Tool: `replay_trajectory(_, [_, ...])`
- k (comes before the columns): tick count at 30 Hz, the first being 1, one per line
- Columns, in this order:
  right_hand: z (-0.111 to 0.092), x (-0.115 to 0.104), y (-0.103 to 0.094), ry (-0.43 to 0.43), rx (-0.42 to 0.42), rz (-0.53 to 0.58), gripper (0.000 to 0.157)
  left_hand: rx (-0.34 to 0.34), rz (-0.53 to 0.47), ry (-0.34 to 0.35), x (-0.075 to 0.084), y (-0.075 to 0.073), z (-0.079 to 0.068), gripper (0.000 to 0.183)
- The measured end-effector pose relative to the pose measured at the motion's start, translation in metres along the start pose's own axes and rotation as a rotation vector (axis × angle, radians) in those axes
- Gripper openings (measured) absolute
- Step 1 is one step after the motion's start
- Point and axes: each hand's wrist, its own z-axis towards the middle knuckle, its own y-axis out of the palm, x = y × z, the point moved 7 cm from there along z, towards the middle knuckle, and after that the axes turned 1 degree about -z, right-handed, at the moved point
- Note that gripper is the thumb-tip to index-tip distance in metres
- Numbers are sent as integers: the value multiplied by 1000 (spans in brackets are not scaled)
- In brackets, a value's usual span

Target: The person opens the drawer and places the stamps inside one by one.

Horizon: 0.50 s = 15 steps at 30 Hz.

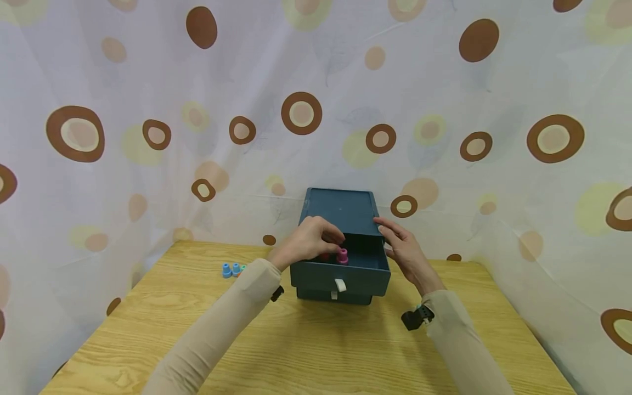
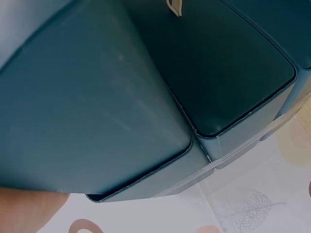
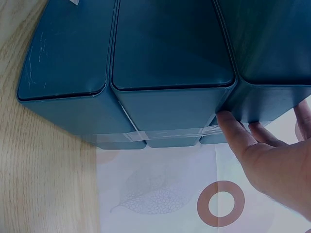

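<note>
The pink peg (image 1: 342,255), pinched upright by the left hand (image 1: 310,239), is held inside the open top drawer (image 1: 367,266) of the blue drawer box (image 1: 340,211) at the desk's (image 1: 316,340) twelve o'clock edge. The box is steadied at three o'clock by the flat, relaxed right hand (image 1: 402,247); this bracing is best kept while the peg is lowered straight.

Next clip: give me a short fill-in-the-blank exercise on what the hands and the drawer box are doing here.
1. The upper drawer of the blue box is pulled ____.
2. The left hand reaches into that drawer beside a ____ peg.
3. The right hand rests with straight fingers against the box's ____ side.
4. Two blue pegs lie on the wooden ____.

Missing words: open; pink; right; table
</note>
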Motion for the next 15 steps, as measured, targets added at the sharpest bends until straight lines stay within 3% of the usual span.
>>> replay_trajectory(7, [1, 1, 0, 6, 4, -1, 57, 86, -28, 69, 0, -7, -2, 19])
replay_trajectory(15, [0, 0, -1, 3, 4, -9, 57, 220, -203, 154, -3, -18, -9, 22])
